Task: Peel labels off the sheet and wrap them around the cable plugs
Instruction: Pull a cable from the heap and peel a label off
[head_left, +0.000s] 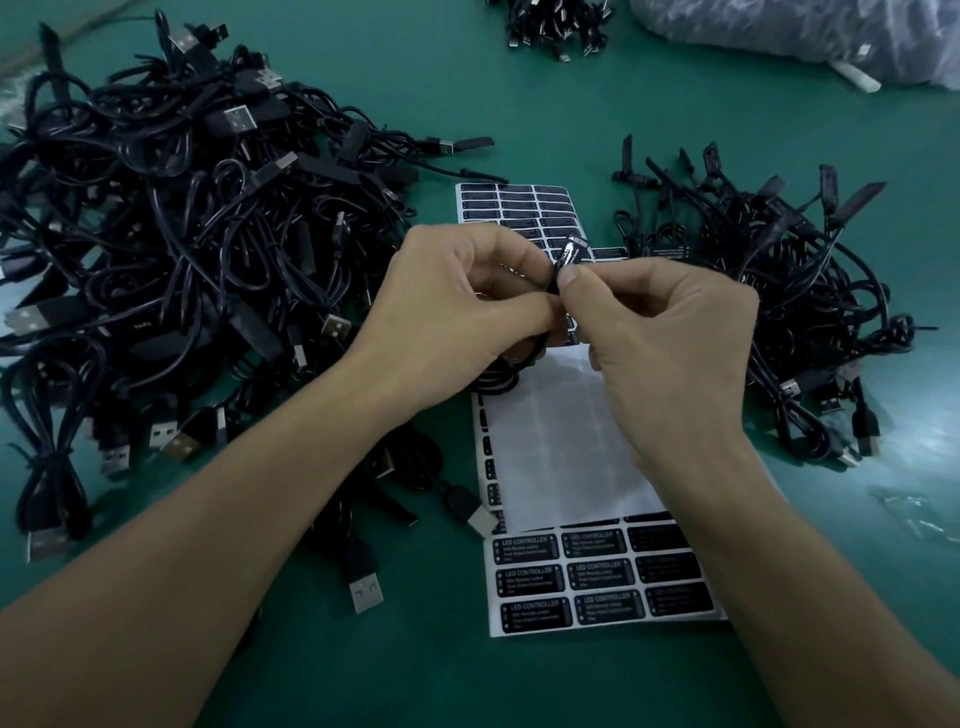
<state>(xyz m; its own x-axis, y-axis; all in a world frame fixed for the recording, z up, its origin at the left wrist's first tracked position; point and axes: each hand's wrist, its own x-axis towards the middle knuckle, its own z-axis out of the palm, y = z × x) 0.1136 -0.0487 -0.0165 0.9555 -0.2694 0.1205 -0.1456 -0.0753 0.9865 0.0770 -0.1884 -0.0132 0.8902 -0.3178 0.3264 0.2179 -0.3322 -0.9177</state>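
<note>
A green desk (519, 104) is seen, with a partly peeled sheet (566, 457) laid at its middle. Above the sheet a plug (563, 260) is pinched between the left hand (457, 312) and the right hand (670, 338). Its long axis is tilted, with the tip pointed far-right and a label (574, 245) on it. A left pile (182, 234) and a right pile (779, 291) of cables are heaped toward the side edges.

A dark green table top (519, 686) fills the view from edge to edge. Light leaves a pale glare patch (930, 415) on it at the right, just above a crumpled scrap of clear film (914, 512). A bulging translucent plastic bag (779, 31) lies at the far right corner.
</note>
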